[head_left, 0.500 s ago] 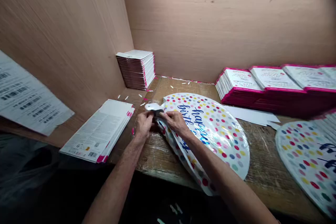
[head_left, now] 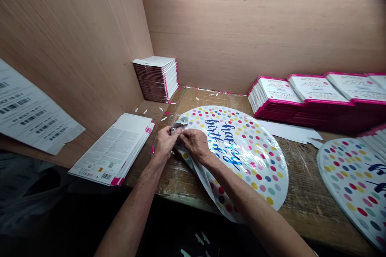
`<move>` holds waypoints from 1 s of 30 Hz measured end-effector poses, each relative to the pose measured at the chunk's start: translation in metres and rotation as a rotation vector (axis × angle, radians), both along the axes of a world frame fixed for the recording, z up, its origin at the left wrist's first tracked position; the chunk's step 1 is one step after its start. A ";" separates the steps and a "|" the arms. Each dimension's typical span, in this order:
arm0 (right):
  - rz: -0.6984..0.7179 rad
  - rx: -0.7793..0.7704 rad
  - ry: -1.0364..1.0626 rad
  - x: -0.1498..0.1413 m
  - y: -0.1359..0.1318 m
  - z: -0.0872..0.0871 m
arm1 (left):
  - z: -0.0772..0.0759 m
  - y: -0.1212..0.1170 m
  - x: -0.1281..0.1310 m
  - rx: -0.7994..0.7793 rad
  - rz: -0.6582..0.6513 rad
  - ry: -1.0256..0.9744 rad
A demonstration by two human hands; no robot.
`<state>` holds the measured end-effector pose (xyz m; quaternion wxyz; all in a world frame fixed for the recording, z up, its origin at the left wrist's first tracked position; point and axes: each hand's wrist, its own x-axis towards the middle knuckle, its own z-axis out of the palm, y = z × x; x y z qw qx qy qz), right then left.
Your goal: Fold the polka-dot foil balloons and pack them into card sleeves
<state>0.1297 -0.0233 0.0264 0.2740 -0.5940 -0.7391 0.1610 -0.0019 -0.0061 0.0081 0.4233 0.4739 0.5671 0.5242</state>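
Observation:
A round foil balloon [head_left: 247,148] with coloured dots and blue "happy birthday" lettering lies on the worktable. At its left edge, my left hand [head_left: 165,141] pinches the silvery tail of the balloon [head_left: 181,123]. Close beside it, my right hand [head_left: 195,143] is closed on the balloon's edge, its fingertips partly hidden. Below my right forearm the near rim of the foil is lifted and bent. More dotted balloons [head_left: 346,172] lie in a pile at the right.
Printed card sleeves [head_left: 111,148] lie left of my hands. Another stack of cards [head_left: 157,78] stands in the back corner. Pink-edged packs [head_left: 277,92] line the back right, by white card strips [head_left: 289,130]. A barcode sheet [head_left: 33,108] hangs on the left panel. Paper scraps dot the table.
The balloon's left edge has spread out flatter and further left. Its tail has turned in my fingers. My right hand has shifted slightly left and is more curled.

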 end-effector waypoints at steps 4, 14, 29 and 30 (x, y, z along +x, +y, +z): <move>-0.055 0.019 0.217 0.000 -0.002 -0.005 | -0.010 0.020 0.004 -0.037 0.093 0.029; -0.570 0.329 0.828 0.106 -0.005 -0.001 | 0.025 0.017 -0.023 0.034 0.219 0.293; -0.482 0.164 0.574 0.099 0.037 -0.003 | 0.057 -0.150 -0.025 0.464 -1.085 0.916; -0.476 0.168 0.581 0.100 0.036 -0.002 | 0.059 -0.145 -0.023 0.413 -0.954 0.884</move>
